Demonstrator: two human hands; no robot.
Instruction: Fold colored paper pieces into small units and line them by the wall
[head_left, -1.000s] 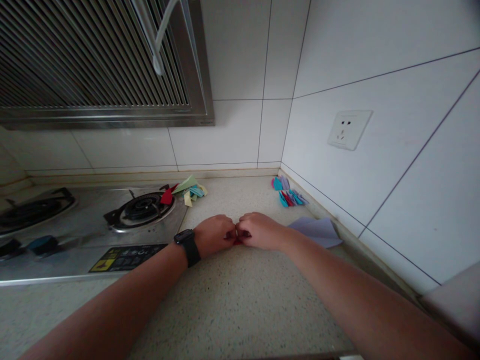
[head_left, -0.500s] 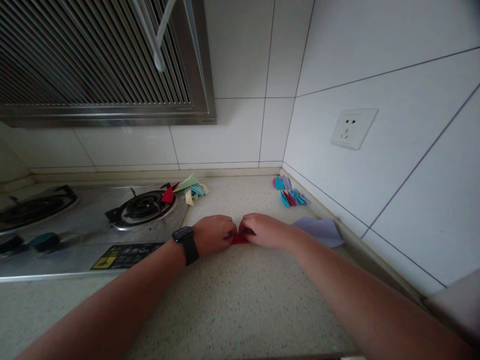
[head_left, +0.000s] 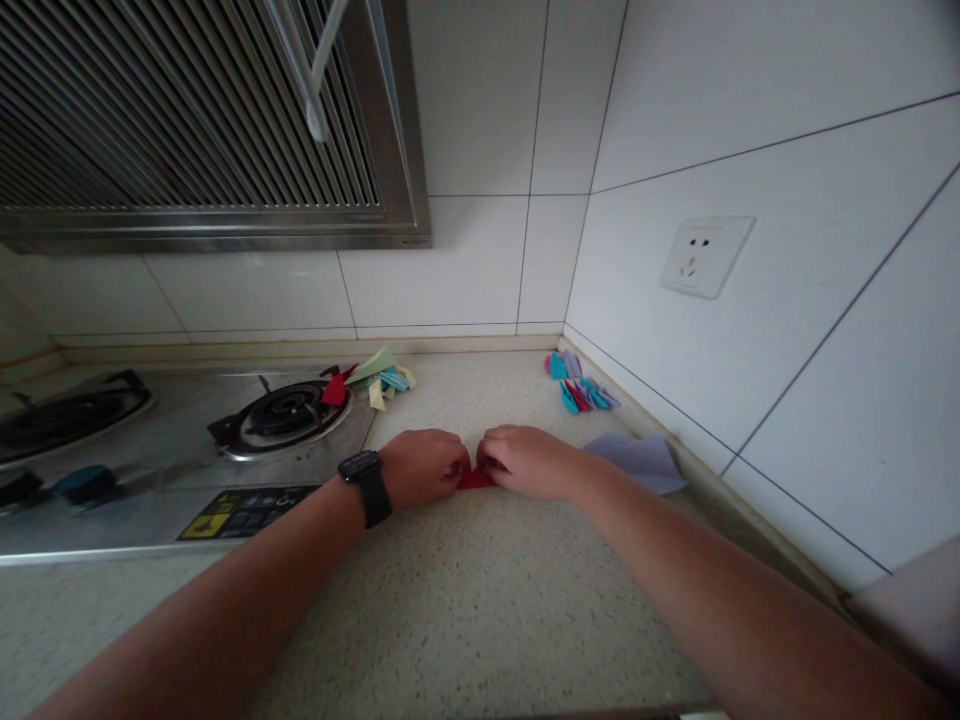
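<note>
Between my two hands a small piece of red paper (head_left: 475, 480) lies on the speckled countertop (head_left: 465, 600), mostly covered by my fingers. My left hand (head_left: 425, 468), with a black watch (head_left: 365, 484) on its wrist, pinches the paper's left side. On the right side, my right hand (head_left: 531, 461) grips it with curled fingers. How the paper is folded under the fingertips is hidden. A sheet of lilac paper (head_left: 637, 460) lies flat behind my right forearm. Folded blue, red and lilac paper pieces (head_left: 585, 394) sit in the corner beyond.
To the left is a gas stove (head_left: 172, 460) with two burners. Loose coloured paper scraps (head_left: 386, 375) lie at its right edge, partly over a burner. A range hood (head_left: 217, 120) hangs above. The tiled wall on the right carries a socket (head_left: 707, 257).
My left hand has shifted very slightly left, and a little more of the red paper shows between the hands. My right hand has barely moved.
</note>
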